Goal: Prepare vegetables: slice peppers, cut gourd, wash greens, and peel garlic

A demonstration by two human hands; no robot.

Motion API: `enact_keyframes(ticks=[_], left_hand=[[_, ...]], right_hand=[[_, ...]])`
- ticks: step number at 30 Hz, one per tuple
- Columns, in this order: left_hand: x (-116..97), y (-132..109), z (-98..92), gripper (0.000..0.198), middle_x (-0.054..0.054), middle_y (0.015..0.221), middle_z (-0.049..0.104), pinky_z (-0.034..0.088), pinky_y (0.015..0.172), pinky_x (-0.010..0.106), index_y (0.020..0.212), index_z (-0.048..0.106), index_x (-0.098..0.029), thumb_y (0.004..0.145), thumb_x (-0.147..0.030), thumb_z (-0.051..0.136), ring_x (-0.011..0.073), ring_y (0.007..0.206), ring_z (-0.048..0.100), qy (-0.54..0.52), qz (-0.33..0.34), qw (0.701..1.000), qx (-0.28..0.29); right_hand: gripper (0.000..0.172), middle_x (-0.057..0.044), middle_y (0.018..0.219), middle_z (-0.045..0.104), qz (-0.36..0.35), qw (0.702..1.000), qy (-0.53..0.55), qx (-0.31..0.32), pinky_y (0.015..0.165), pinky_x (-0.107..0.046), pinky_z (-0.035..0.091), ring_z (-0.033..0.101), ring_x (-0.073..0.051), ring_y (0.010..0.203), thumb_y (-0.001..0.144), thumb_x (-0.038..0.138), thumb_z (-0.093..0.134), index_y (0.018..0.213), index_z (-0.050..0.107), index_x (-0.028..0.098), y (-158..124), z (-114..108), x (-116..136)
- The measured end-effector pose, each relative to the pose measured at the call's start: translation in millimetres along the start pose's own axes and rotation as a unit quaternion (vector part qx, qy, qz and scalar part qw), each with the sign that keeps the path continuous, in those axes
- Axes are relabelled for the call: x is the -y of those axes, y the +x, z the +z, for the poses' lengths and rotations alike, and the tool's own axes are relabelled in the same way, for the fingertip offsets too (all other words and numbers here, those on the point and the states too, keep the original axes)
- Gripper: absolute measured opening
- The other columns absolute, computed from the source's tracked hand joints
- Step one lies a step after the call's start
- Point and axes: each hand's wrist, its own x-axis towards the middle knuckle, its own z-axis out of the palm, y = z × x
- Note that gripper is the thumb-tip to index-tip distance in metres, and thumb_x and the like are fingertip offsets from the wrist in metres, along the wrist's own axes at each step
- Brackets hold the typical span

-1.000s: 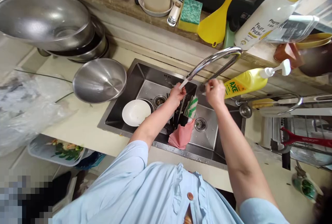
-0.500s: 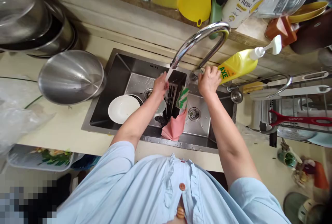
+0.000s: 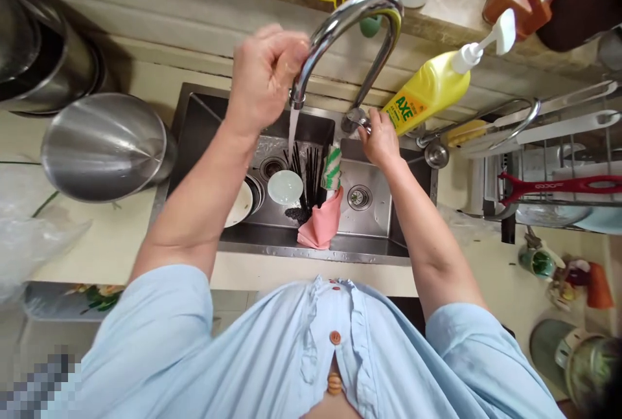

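Note:
My left hand (image 3: 269,76) is raised above the sink, just left of the curved faucet (image 3: 357,4). Its fingers are curled into a fist and nothing shows in it; I cannot tell whether it touches the spout. A stream of water (image 3: 292,127) runs from the spout. At the faucet's base, my right hand (image 3: 381,140) is closed on the faucet handle (image 3: 363,122). In the left basin are a pale bowl (image 3: 285,187), black chopsticks (image 3: 311,173) and stacked white dishes (image 3: 239,204), partly hidden by my left forearm. A pink cloth (image 3: 321,221) hangs over the divider beside a green-and-white striped item (image 3: 332,169).
Beside my right hand stands a yellow AXE bottle (image 3: 427,92). A metal bowl (image 3: 104,147) sits left of the sink (image 3: 272,249), with metal pots (image 3: 72,63) behind it. On the right is a dish rack (image 3: 573,202) with a red-handled tool (image 3: 558,186).
My left hand has come up out of the water stream and now is a fist left of the spout. My right hand stays at the faucet handle. The view has shifted slightly.

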Motion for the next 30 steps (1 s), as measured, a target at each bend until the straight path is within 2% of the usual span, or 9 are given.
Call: enact_keyframes(ticks=[2,6,11,14,18,21,23,26,30], left_hand=[[-24.7,0.8,0.5,0.016,-0.002,0.070,0.055,0.035,0.114,0.051,0.071,0.067,-0.018,0.086,-0.024,0.068,0.0235,0.110,0.061,0.094,0.076,0.987,0.109],[-54.0,-22.6,19.9,0.016,-0.003,0.072,0.058,0.042,0.101,0.059,0.084,0.071,-0.010,0.079,-0.024,0.075,0.0255,0.098,0.066,0.145,0.123,0.962,0.197],[-52.7,-46.4,97.3,0.041,-0.005,0.060,0.050,0.055,0.075,0.040,0.061,0.060,-0.009,0.084,-0.042,0.067,0.0206,0.079,0.071,0.052,0.057,0.972,0.223],[-45.3,-44.7,157.0,0.044,-0.006,0.059,0.046,0.049,0.063,0.024,0.056,0.052,-0.013,0.078,-0.047,0.070,0.0126,0.069,0.067,0.009,0.081,0.978,0.190],[-37.9,-48.3,201.4,0.039,-0.006,0.057,0.040,0.044,0.062,0.023,0.059,0.051,-0.017,0.078,-0.041,0.073,0.0089,0.062,0.058,-0.003,0.138,0.977,0.163],[-13.9,-68.4,190.8,0.030,-0.003,0.067,0.052,0.045,0.067,0.025,0.082,0.063,-0.018,0.093,-0.045,0.056,0.0106,0.068,0.058,0.071,0.141,0.978,0.137],[17.8,-85.1,169.6,0.032,0.003,0.082,0.060,0.046,0.075,0.027,0.091,0.066,-0.018,0.093,-0.047,0.054,0.0150,0.080,0.062,0.190,0.115,0.965,0.139],[74.8,-103.4,136.2,0.041,0.010,0.106,0.060,0.046,0.076,0.032,0.116,0.064,-0.021,0.084,-0.046,0.068,0.0244,0.092,0.064,0.370,0.040,0.908,0.191],[123.5,-115.2,111.0,0.051,0.013,0.113,0.061,0.045,0.081,0.035,0.133,0.055,-0.023,0.086,-0.041,0.066,0.0292,0.100,0.063,0.438,-0.029,0.853,0.281]], right_hand=[[0.043,-0.018,0.120,0.057,0.001,1.000,0.019,-0.024,0.093,-0.049,0.047,0.056,-0.030,0.109,0.095,0.040,0.045,0.131,0.049,0.017,-10.4,-10.8,-7.8],[0.035,-0.013,0.102,0.067,0.047,0.994,0.087,-0.053,0.089,-0.045,0.050,0.063,-0.026,0.095,0.092,0.040,0.048,0.118,0.057,0.018,-53.4,-25.5,-31.7],[0.029,-0.008,0.087,0.069,0.195,0.949,0.236,-0.073,0.077,-0.040,0.054,0.067,-0.022,0.080,0.086,0.040,0.056,0.104,0.061,0.018,-106.6,-19.9,-64.2],[0.021,-0.005,0.087,0.069,0.307,0.866,0.385,-0.087,0.064,-0.030,0.054,0.067,-0.017,0.075,0.086,0.035,0.056,0.099,0.059,0.019,-118.8,-14.7,-73.8],[0.014,-0.002,0.081,0.067,0.447,0.664,0.594,-0.080,0.058,-0.023,0.053,0.066,-0.013,0.070,0.094,0.029,0.048,0.087,0.055,0.020,-117.9,-4.7,-78.0],[0.028,-0.003,0.071,0.064,0.508,0.501,0.699,-0.045,0.059,-0.024,0.055,0.065,-0.013,0.068,0.099,0.030,0.038,0.077,0.050,0.019,-108.7,12.6,-79.4],[0.030,-0.001,0.064,0.059,0.528,0.438,0.727,-0.044,0.059,-0.022,0.055,0.062,-0.012,0.064,0.100,0.026,0.034,0.073,0.047,0.019,-99.5,27.0,-79.2],[0.028,0.003,0.060,0.053,0.528,0.422,0.735,-0.045,0.058,-0.016,0.053,0.057,-0.008,0.056,0.098,0.016,0.036,0.072,0.045,0.020,-86.0,45.7,-77.3],[0.027,0.003,0.064,0.054,0.509,0.489,0.707,-0.041,0.060,-0.015,0.052,0.058,-0.006,0.060,0.098,0.015,0.036,0.074,0.048,0.019,-83.9,60.3,-83.2]])
